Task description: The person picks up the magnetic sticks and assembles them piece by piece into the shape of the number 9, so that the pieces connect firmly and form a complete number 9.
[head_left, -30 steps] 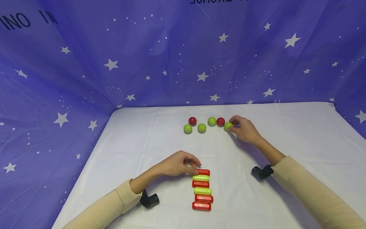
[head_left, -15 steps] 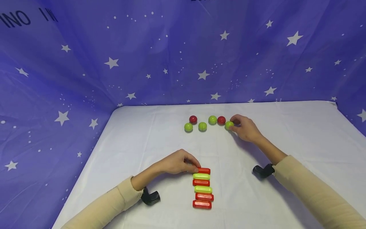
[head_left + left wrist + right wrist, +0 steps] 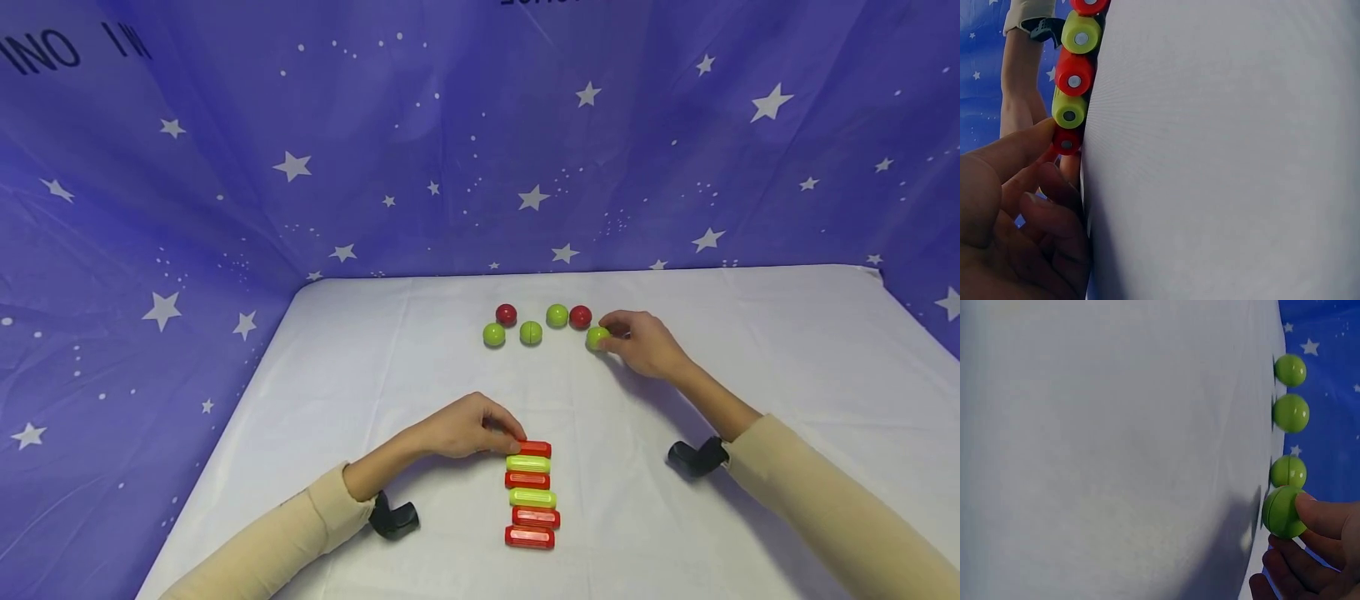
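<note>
Your right hand (image 3: 641,344) pinches a glossy green ball (image 3: 596,337) between thumb and fingers, at the right end of a loose group of balls on the far part of the tabletop (image 3: 420,367); you cannot tell whether it touches the cloth. Your left hand (image 3: 461,427) holds the left end of the farthest red rod (image 3: 536,449) between thumb and finger, nearer you and left of your right hand.

That rod heads a column of six lying crosswise, one behind another. Coming toward you, the others are a yellow-green rod (image 3: 528,464), a second red rod (image 3: 527,480), another yellow-green rod (image 3: 533,498), and two more red rods (image 3: 532,527) nearest you. The left wrist view shows round metal discs in rod ends.

Just left of and slightly beyond your pinched ball is a dark red ball (image 3: 581,317), with a plain green ball (image 3: 557,315) close beside it. Farther left are a seamed green ball (image 3: 531,332), another red ball (image 3: 506,314) and the leftmost green ball (image 3: 493,335).

Your beige sleeves (image 3: 817,492) have black wrist mounts (image 3: 696,458) below their cuffs. White cloth covers the tabletop; a violet-blue backdrop (image 3: 450,108) with white stars hangs behind and to both sides.
</note>
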Action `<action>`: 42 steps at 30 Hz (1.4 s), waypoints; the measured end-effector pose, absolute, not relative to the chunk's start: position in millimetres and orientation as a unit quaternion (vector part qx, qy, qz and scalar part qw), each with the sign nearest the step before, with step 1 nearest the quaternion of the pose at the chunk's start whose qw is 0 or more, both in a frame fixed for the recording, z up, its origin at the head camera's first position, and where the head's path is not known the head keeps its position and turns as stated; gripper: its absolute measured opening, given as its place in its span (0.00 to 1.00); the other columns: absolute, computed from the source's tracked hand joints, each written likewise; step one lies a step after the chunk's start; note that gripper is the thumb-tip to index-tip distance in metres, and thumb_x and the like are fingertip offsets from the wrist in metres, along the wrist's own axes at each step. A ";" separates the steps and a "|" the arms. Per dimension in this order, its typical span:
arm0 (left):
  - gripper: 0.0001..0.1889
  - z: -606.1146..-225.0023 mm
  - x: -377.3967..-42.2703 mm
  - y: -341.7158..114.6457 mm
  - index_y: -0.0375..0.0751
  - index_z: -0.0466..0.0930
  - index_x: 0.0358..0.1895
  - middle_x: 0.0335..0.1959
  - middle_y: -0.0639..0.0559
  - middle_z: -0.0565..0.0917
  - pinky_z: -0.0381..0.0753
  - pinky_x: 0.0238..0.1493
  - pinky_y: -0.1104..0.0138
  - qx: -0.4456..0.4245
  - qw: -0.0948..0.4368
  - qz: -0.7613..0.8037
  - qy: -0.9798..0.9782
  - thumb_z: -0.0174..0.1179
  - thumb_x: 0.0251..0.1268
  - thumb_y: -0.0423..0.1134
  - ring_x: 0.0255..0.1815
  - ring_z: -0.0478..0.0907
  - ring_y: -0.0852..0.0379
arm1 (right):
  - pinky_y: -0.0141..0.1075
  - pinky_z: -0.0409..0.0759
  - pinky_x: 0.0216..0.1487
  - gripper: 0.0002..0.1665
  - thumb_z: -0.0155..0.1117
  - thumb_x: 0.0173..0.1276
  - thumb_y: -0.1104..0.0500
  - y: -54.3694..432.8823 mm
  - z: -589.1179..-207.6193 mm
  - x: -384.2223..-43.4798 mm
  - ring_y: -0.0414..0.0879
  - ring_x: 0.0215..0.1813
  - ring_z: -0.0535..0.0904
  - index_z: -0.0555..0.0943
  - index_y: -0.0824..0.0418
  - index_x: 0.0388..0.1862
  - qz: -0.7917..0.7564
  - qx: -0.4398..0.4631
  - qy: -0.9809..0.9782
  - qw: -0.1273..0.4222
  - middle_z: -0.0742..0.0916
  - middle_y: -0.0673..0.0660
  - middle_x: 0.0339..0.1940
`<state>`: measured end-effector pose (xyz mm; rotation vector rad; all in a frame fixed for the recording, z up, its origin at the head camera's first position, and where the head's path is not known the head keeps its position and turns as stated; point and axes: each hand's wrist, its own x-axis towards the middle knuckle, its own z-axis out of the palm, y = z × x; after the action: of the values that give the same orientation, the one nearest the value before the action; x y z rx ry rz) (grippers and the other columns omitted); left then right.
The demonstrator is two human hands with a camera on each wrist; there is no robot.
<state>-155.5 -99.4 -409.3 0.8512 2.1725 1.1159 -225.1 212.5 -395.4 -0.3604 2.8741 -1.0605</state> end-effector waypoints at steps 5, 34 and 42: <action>0.06 -408.9 -155.6 -100.9 0.45 0.88 0.43 0.38 0.61 0.85 0.75 0.43 0.69 0.320 0.271 0.412 0.809 0.66 0.65 0.38 0.40 0.76 0.62 | 0.53 0.75 0.56 0.19 0.67 0.67 0.63 208.2 -392.2 -210.7 0.59 0.51 0.79 0.80 0.70 0.54 -0.364 -0.154 0.918 0.025 0.85 0.64 0.47; 0.06 -407.3 -151.9 -101.4 0.46 0.87 0.44 0.37 0.62 0.84 0.76 0.34 0.70 0.319 0.253 0.403 0.820 0.64 0.67 0.39 0.29 0.75 0.62 | 0.52 0.76 0.56 0.15 0.69 0.65 0.64 195.5 -398.9 -180.8 0.53 0.49 0.80 0.82 0.65 0.50 -0.379 -0.221 0.897 0.059 0.86 0.55 0.44; 0.09 -406.9 -151.4 -100.6 0.46 0.86 0.47 0.38 0.63 0.82 0.74 0.41 0.69 0.334 0.250 0.379 0.826 0.65 0.66 0.41 0.38 0.74 0.62 | 0.52 0.76 0.56 0.14 0.69 0.65 0.65 195.0 -398.9 -179.1 0.52 0.49 0.79 0.82 0.64 0.49 -0.380 -0.215 0.898 0.061 0.86 0.55 0.44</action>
<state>-151.4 -100.6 -406.9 0.9106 2.2487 1.0328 -179.1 195.0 -398.9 -0.6495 2.7158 -1.1508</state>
